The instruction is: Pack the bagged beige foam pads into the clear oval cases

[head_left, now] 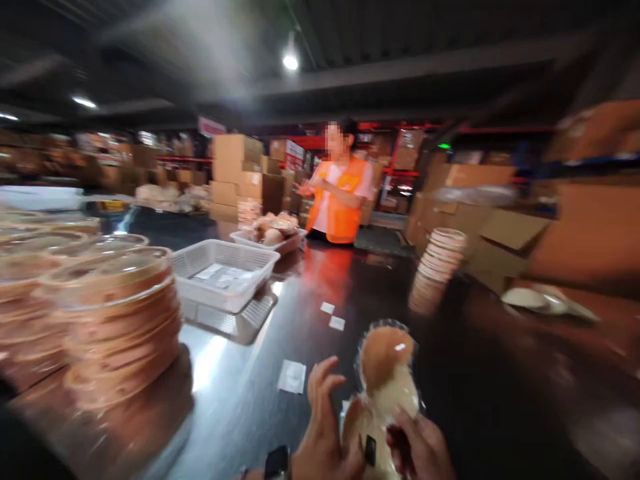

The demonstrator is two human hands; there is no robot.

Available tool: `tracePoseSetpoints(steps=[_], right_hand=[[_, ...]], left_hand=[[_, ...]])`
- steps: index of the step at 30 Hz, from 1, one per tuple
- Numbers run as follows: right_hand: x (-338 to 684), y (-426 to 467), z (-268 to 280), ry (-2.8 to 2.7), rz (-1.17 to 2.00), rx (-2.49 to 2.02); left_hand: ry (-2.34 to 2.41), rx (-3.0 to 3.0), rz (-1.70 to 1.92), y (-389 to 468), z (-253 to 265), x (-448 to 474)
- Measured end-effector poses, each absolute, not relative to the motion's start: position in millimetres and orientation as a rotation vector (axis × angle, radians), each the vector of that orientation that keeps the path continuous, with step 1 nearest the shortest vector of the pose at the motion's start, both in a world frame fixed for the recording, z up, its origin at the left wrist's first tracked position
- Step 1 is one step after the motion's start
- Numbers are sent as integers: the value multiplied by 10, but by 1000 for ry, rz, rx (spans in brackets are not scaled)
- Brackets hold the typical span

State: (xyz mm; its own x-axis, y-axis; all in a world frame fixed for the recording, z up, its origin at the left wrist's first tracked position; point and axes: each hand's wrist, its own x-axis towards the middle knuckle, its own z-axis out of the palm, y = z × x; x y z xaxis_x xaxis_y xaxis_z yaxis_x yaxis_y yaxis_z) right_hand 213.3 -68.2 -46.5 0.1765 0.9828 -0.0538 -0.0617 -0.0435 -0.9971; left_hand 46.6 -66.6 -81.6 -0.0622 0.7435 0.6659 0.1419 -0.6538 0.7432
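Holding a wrapped pack [389, 360] in my right grip [423, 441], clamped on its near part; my left grip [320, 427] is spread beside it.
The pack's film is on; white packets [291, 377] ahead-left of my grip lie loose. Bare desk [370, 287] runs ahead, bounded leftward by a basket [210, 293], rightward by a stack of containers [439, 263].

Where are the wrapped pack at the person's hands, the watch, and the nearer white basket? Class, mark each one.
Pack [386, 353]: head view, on its brown, rounded upper part.
Watch [277, 460]: head view, on its dark face.
Basket [216, 295]: head view, on its near wall.
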Motion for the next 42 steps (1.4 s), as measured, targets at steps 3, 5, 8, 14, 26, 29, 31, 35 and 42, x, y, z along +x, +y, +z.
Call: tracePoseSetpoints(steps=[3, 5, 8, 14, 26, 29, 31, 35, 42], right_hand=[[1979, -850, -336, -990, 1214, -1250], [1874, -892, -298, -1073, 1226, -1277], [1782, -971, -335, -1289, 1178, -1353], [1959, -969, -273, -1399, 796, -1266], [2249, -589, -515, -1800, 427, -1253], [2187, -750, -460, -1910, -10, -1062], [2145, -873, -395, -1967, -181, -959], [2102, -1006, -289, -2079, -395, -898], [2142, -964, -292, -2131, -495, -922]], left_hand=[[836, 1257, 1470, -761, -656, 515], [697, 1142, 1203, -791, -502, 511], [632, 1148, 981, -822, -306, 445], [736, 925, 1037, -799, -263, 305], [789, 666, 1054, -540, -334, 203], [754, 718, 1005, -643, -259, 219], [720, 772, 925, -725, -209, 219], [630, 824, 765, -817, -186, 208], [554, 694, 744, -801, -167, 180]])
